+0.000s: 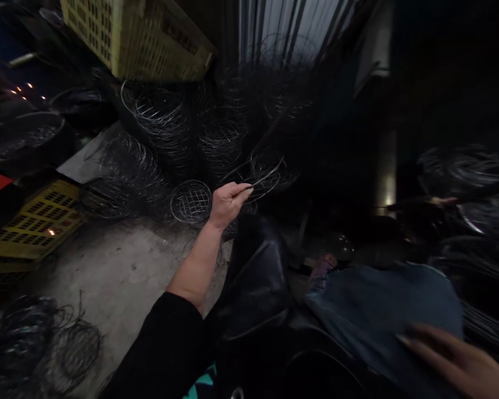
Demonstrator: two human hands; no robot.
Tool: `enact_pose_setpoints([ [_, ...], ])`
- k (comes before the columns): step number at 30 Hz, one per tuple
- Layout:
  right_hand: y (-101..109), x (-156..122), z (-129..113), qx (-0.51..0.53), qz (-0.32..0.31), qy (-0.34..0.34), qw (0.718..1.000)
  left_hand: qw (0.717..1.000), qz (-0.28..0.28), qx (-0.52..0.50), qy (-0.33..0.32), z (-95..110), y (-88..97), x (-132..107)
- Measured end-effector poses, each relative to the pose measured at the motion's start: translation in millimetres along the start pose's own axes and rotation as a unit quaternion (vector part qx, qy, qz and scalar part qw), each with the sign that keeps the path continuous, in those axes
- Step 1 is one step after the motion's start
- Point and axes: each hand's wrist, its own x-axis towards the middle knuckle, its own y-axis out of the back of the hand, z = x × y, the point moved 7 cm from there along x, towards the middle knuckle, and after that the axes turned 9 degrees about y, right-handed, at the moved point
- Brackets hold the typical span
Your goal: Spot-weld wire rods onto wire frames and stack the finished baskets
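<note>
My left hand [227, 205] reaches forward with thumb and fingers pinched on the edge of a round piece of bent metal wire [268, 180]. The wire's loops spread out to the right of the fingertips, against a dark background. Just left of that hand is a round wire mesh piece [191, 201] with a grid inside its ring. My right hand [461, 357] is at the lower right, over my blue jeans [386, 305], its visible fingers stretched out and nothing seen in them. It is somewhat blurred.
Tall stacks of wire rings [162, 122] stand ahead, below a yellow plastic crate [162, 44]. Another yellow crate [37, 221] is at left, near a dark round tub [25, 133]. Sparks glow at far left. Tangled wire [75, 349] lies on the concrete floor [120, 277].
</note>
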Motion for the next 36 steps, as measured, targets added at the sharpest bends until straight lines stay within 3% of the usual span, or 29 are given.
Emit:
enact_pose_setpoints([
  [2,0,6,-29,0.011,0.034,0.037,0.999,0.994,-0.068,0.042,-0.081,57,-22.3,-17],
  [4,10,10,-79,-0.017,0.154,0.159,0.975,0.979,-0.138,0.077,-0.128,103,-51.2,-37],
  [6,15,9,-123,-0.035,0.246,0.268,0.931,0.961,-0.22,0.094,-0.141,134,-84.9,-58],
  [8,10,11,-146,-0.044,0.259,0.334,0.905,0.942,-0.3,0.091,-0.12,147,-116.9,-79],
  [10,8,16,-138,-0.006,0.266,0.327,0.907,0.935,-0.336,0.08,-0.086,144,-139.4,-93],
  [14,6,22,-66,0.16,0.262,0.183,0.934,0.94,-0.321,0.101,-0.051,103,-158.6,-101],
  [17,-2,19,-21,0.275,0.262,0.108,0.919,0.929,-0.351,0.119,0.014,64,-168.8,-108],
  [19,-5,18,-8,0.32,0.272,0.098,0.902,0.928,-0.352,0.113,0.039,55,-172.7,-109],
  [22,-7,22,-7,0.313,0.271,0.101,0.905,0.942,-0.315,0.114,0.008,68,-174.4,-106],
  [26,0,26,-19,0.16,0.248,0.144,0.944,0.939,-0.298,0.17,-0.031,81,-175.3,-104],
  [30,4,15,-41,0.022,0.208,0.231,0.95,0.92,-0.311,0.236,-0.021,65,-170.6,-106],
  [33,9,6,-52,0.002,0.208,0.287,0.935,0.918,-0.305,0.254,-0.009,50,-165.2,-104],
  [36,25,10,-31,-0.002,0.251,0.292,0.923,0.921,-0.306,0.239,0.001,43,-164.4,-103],
])
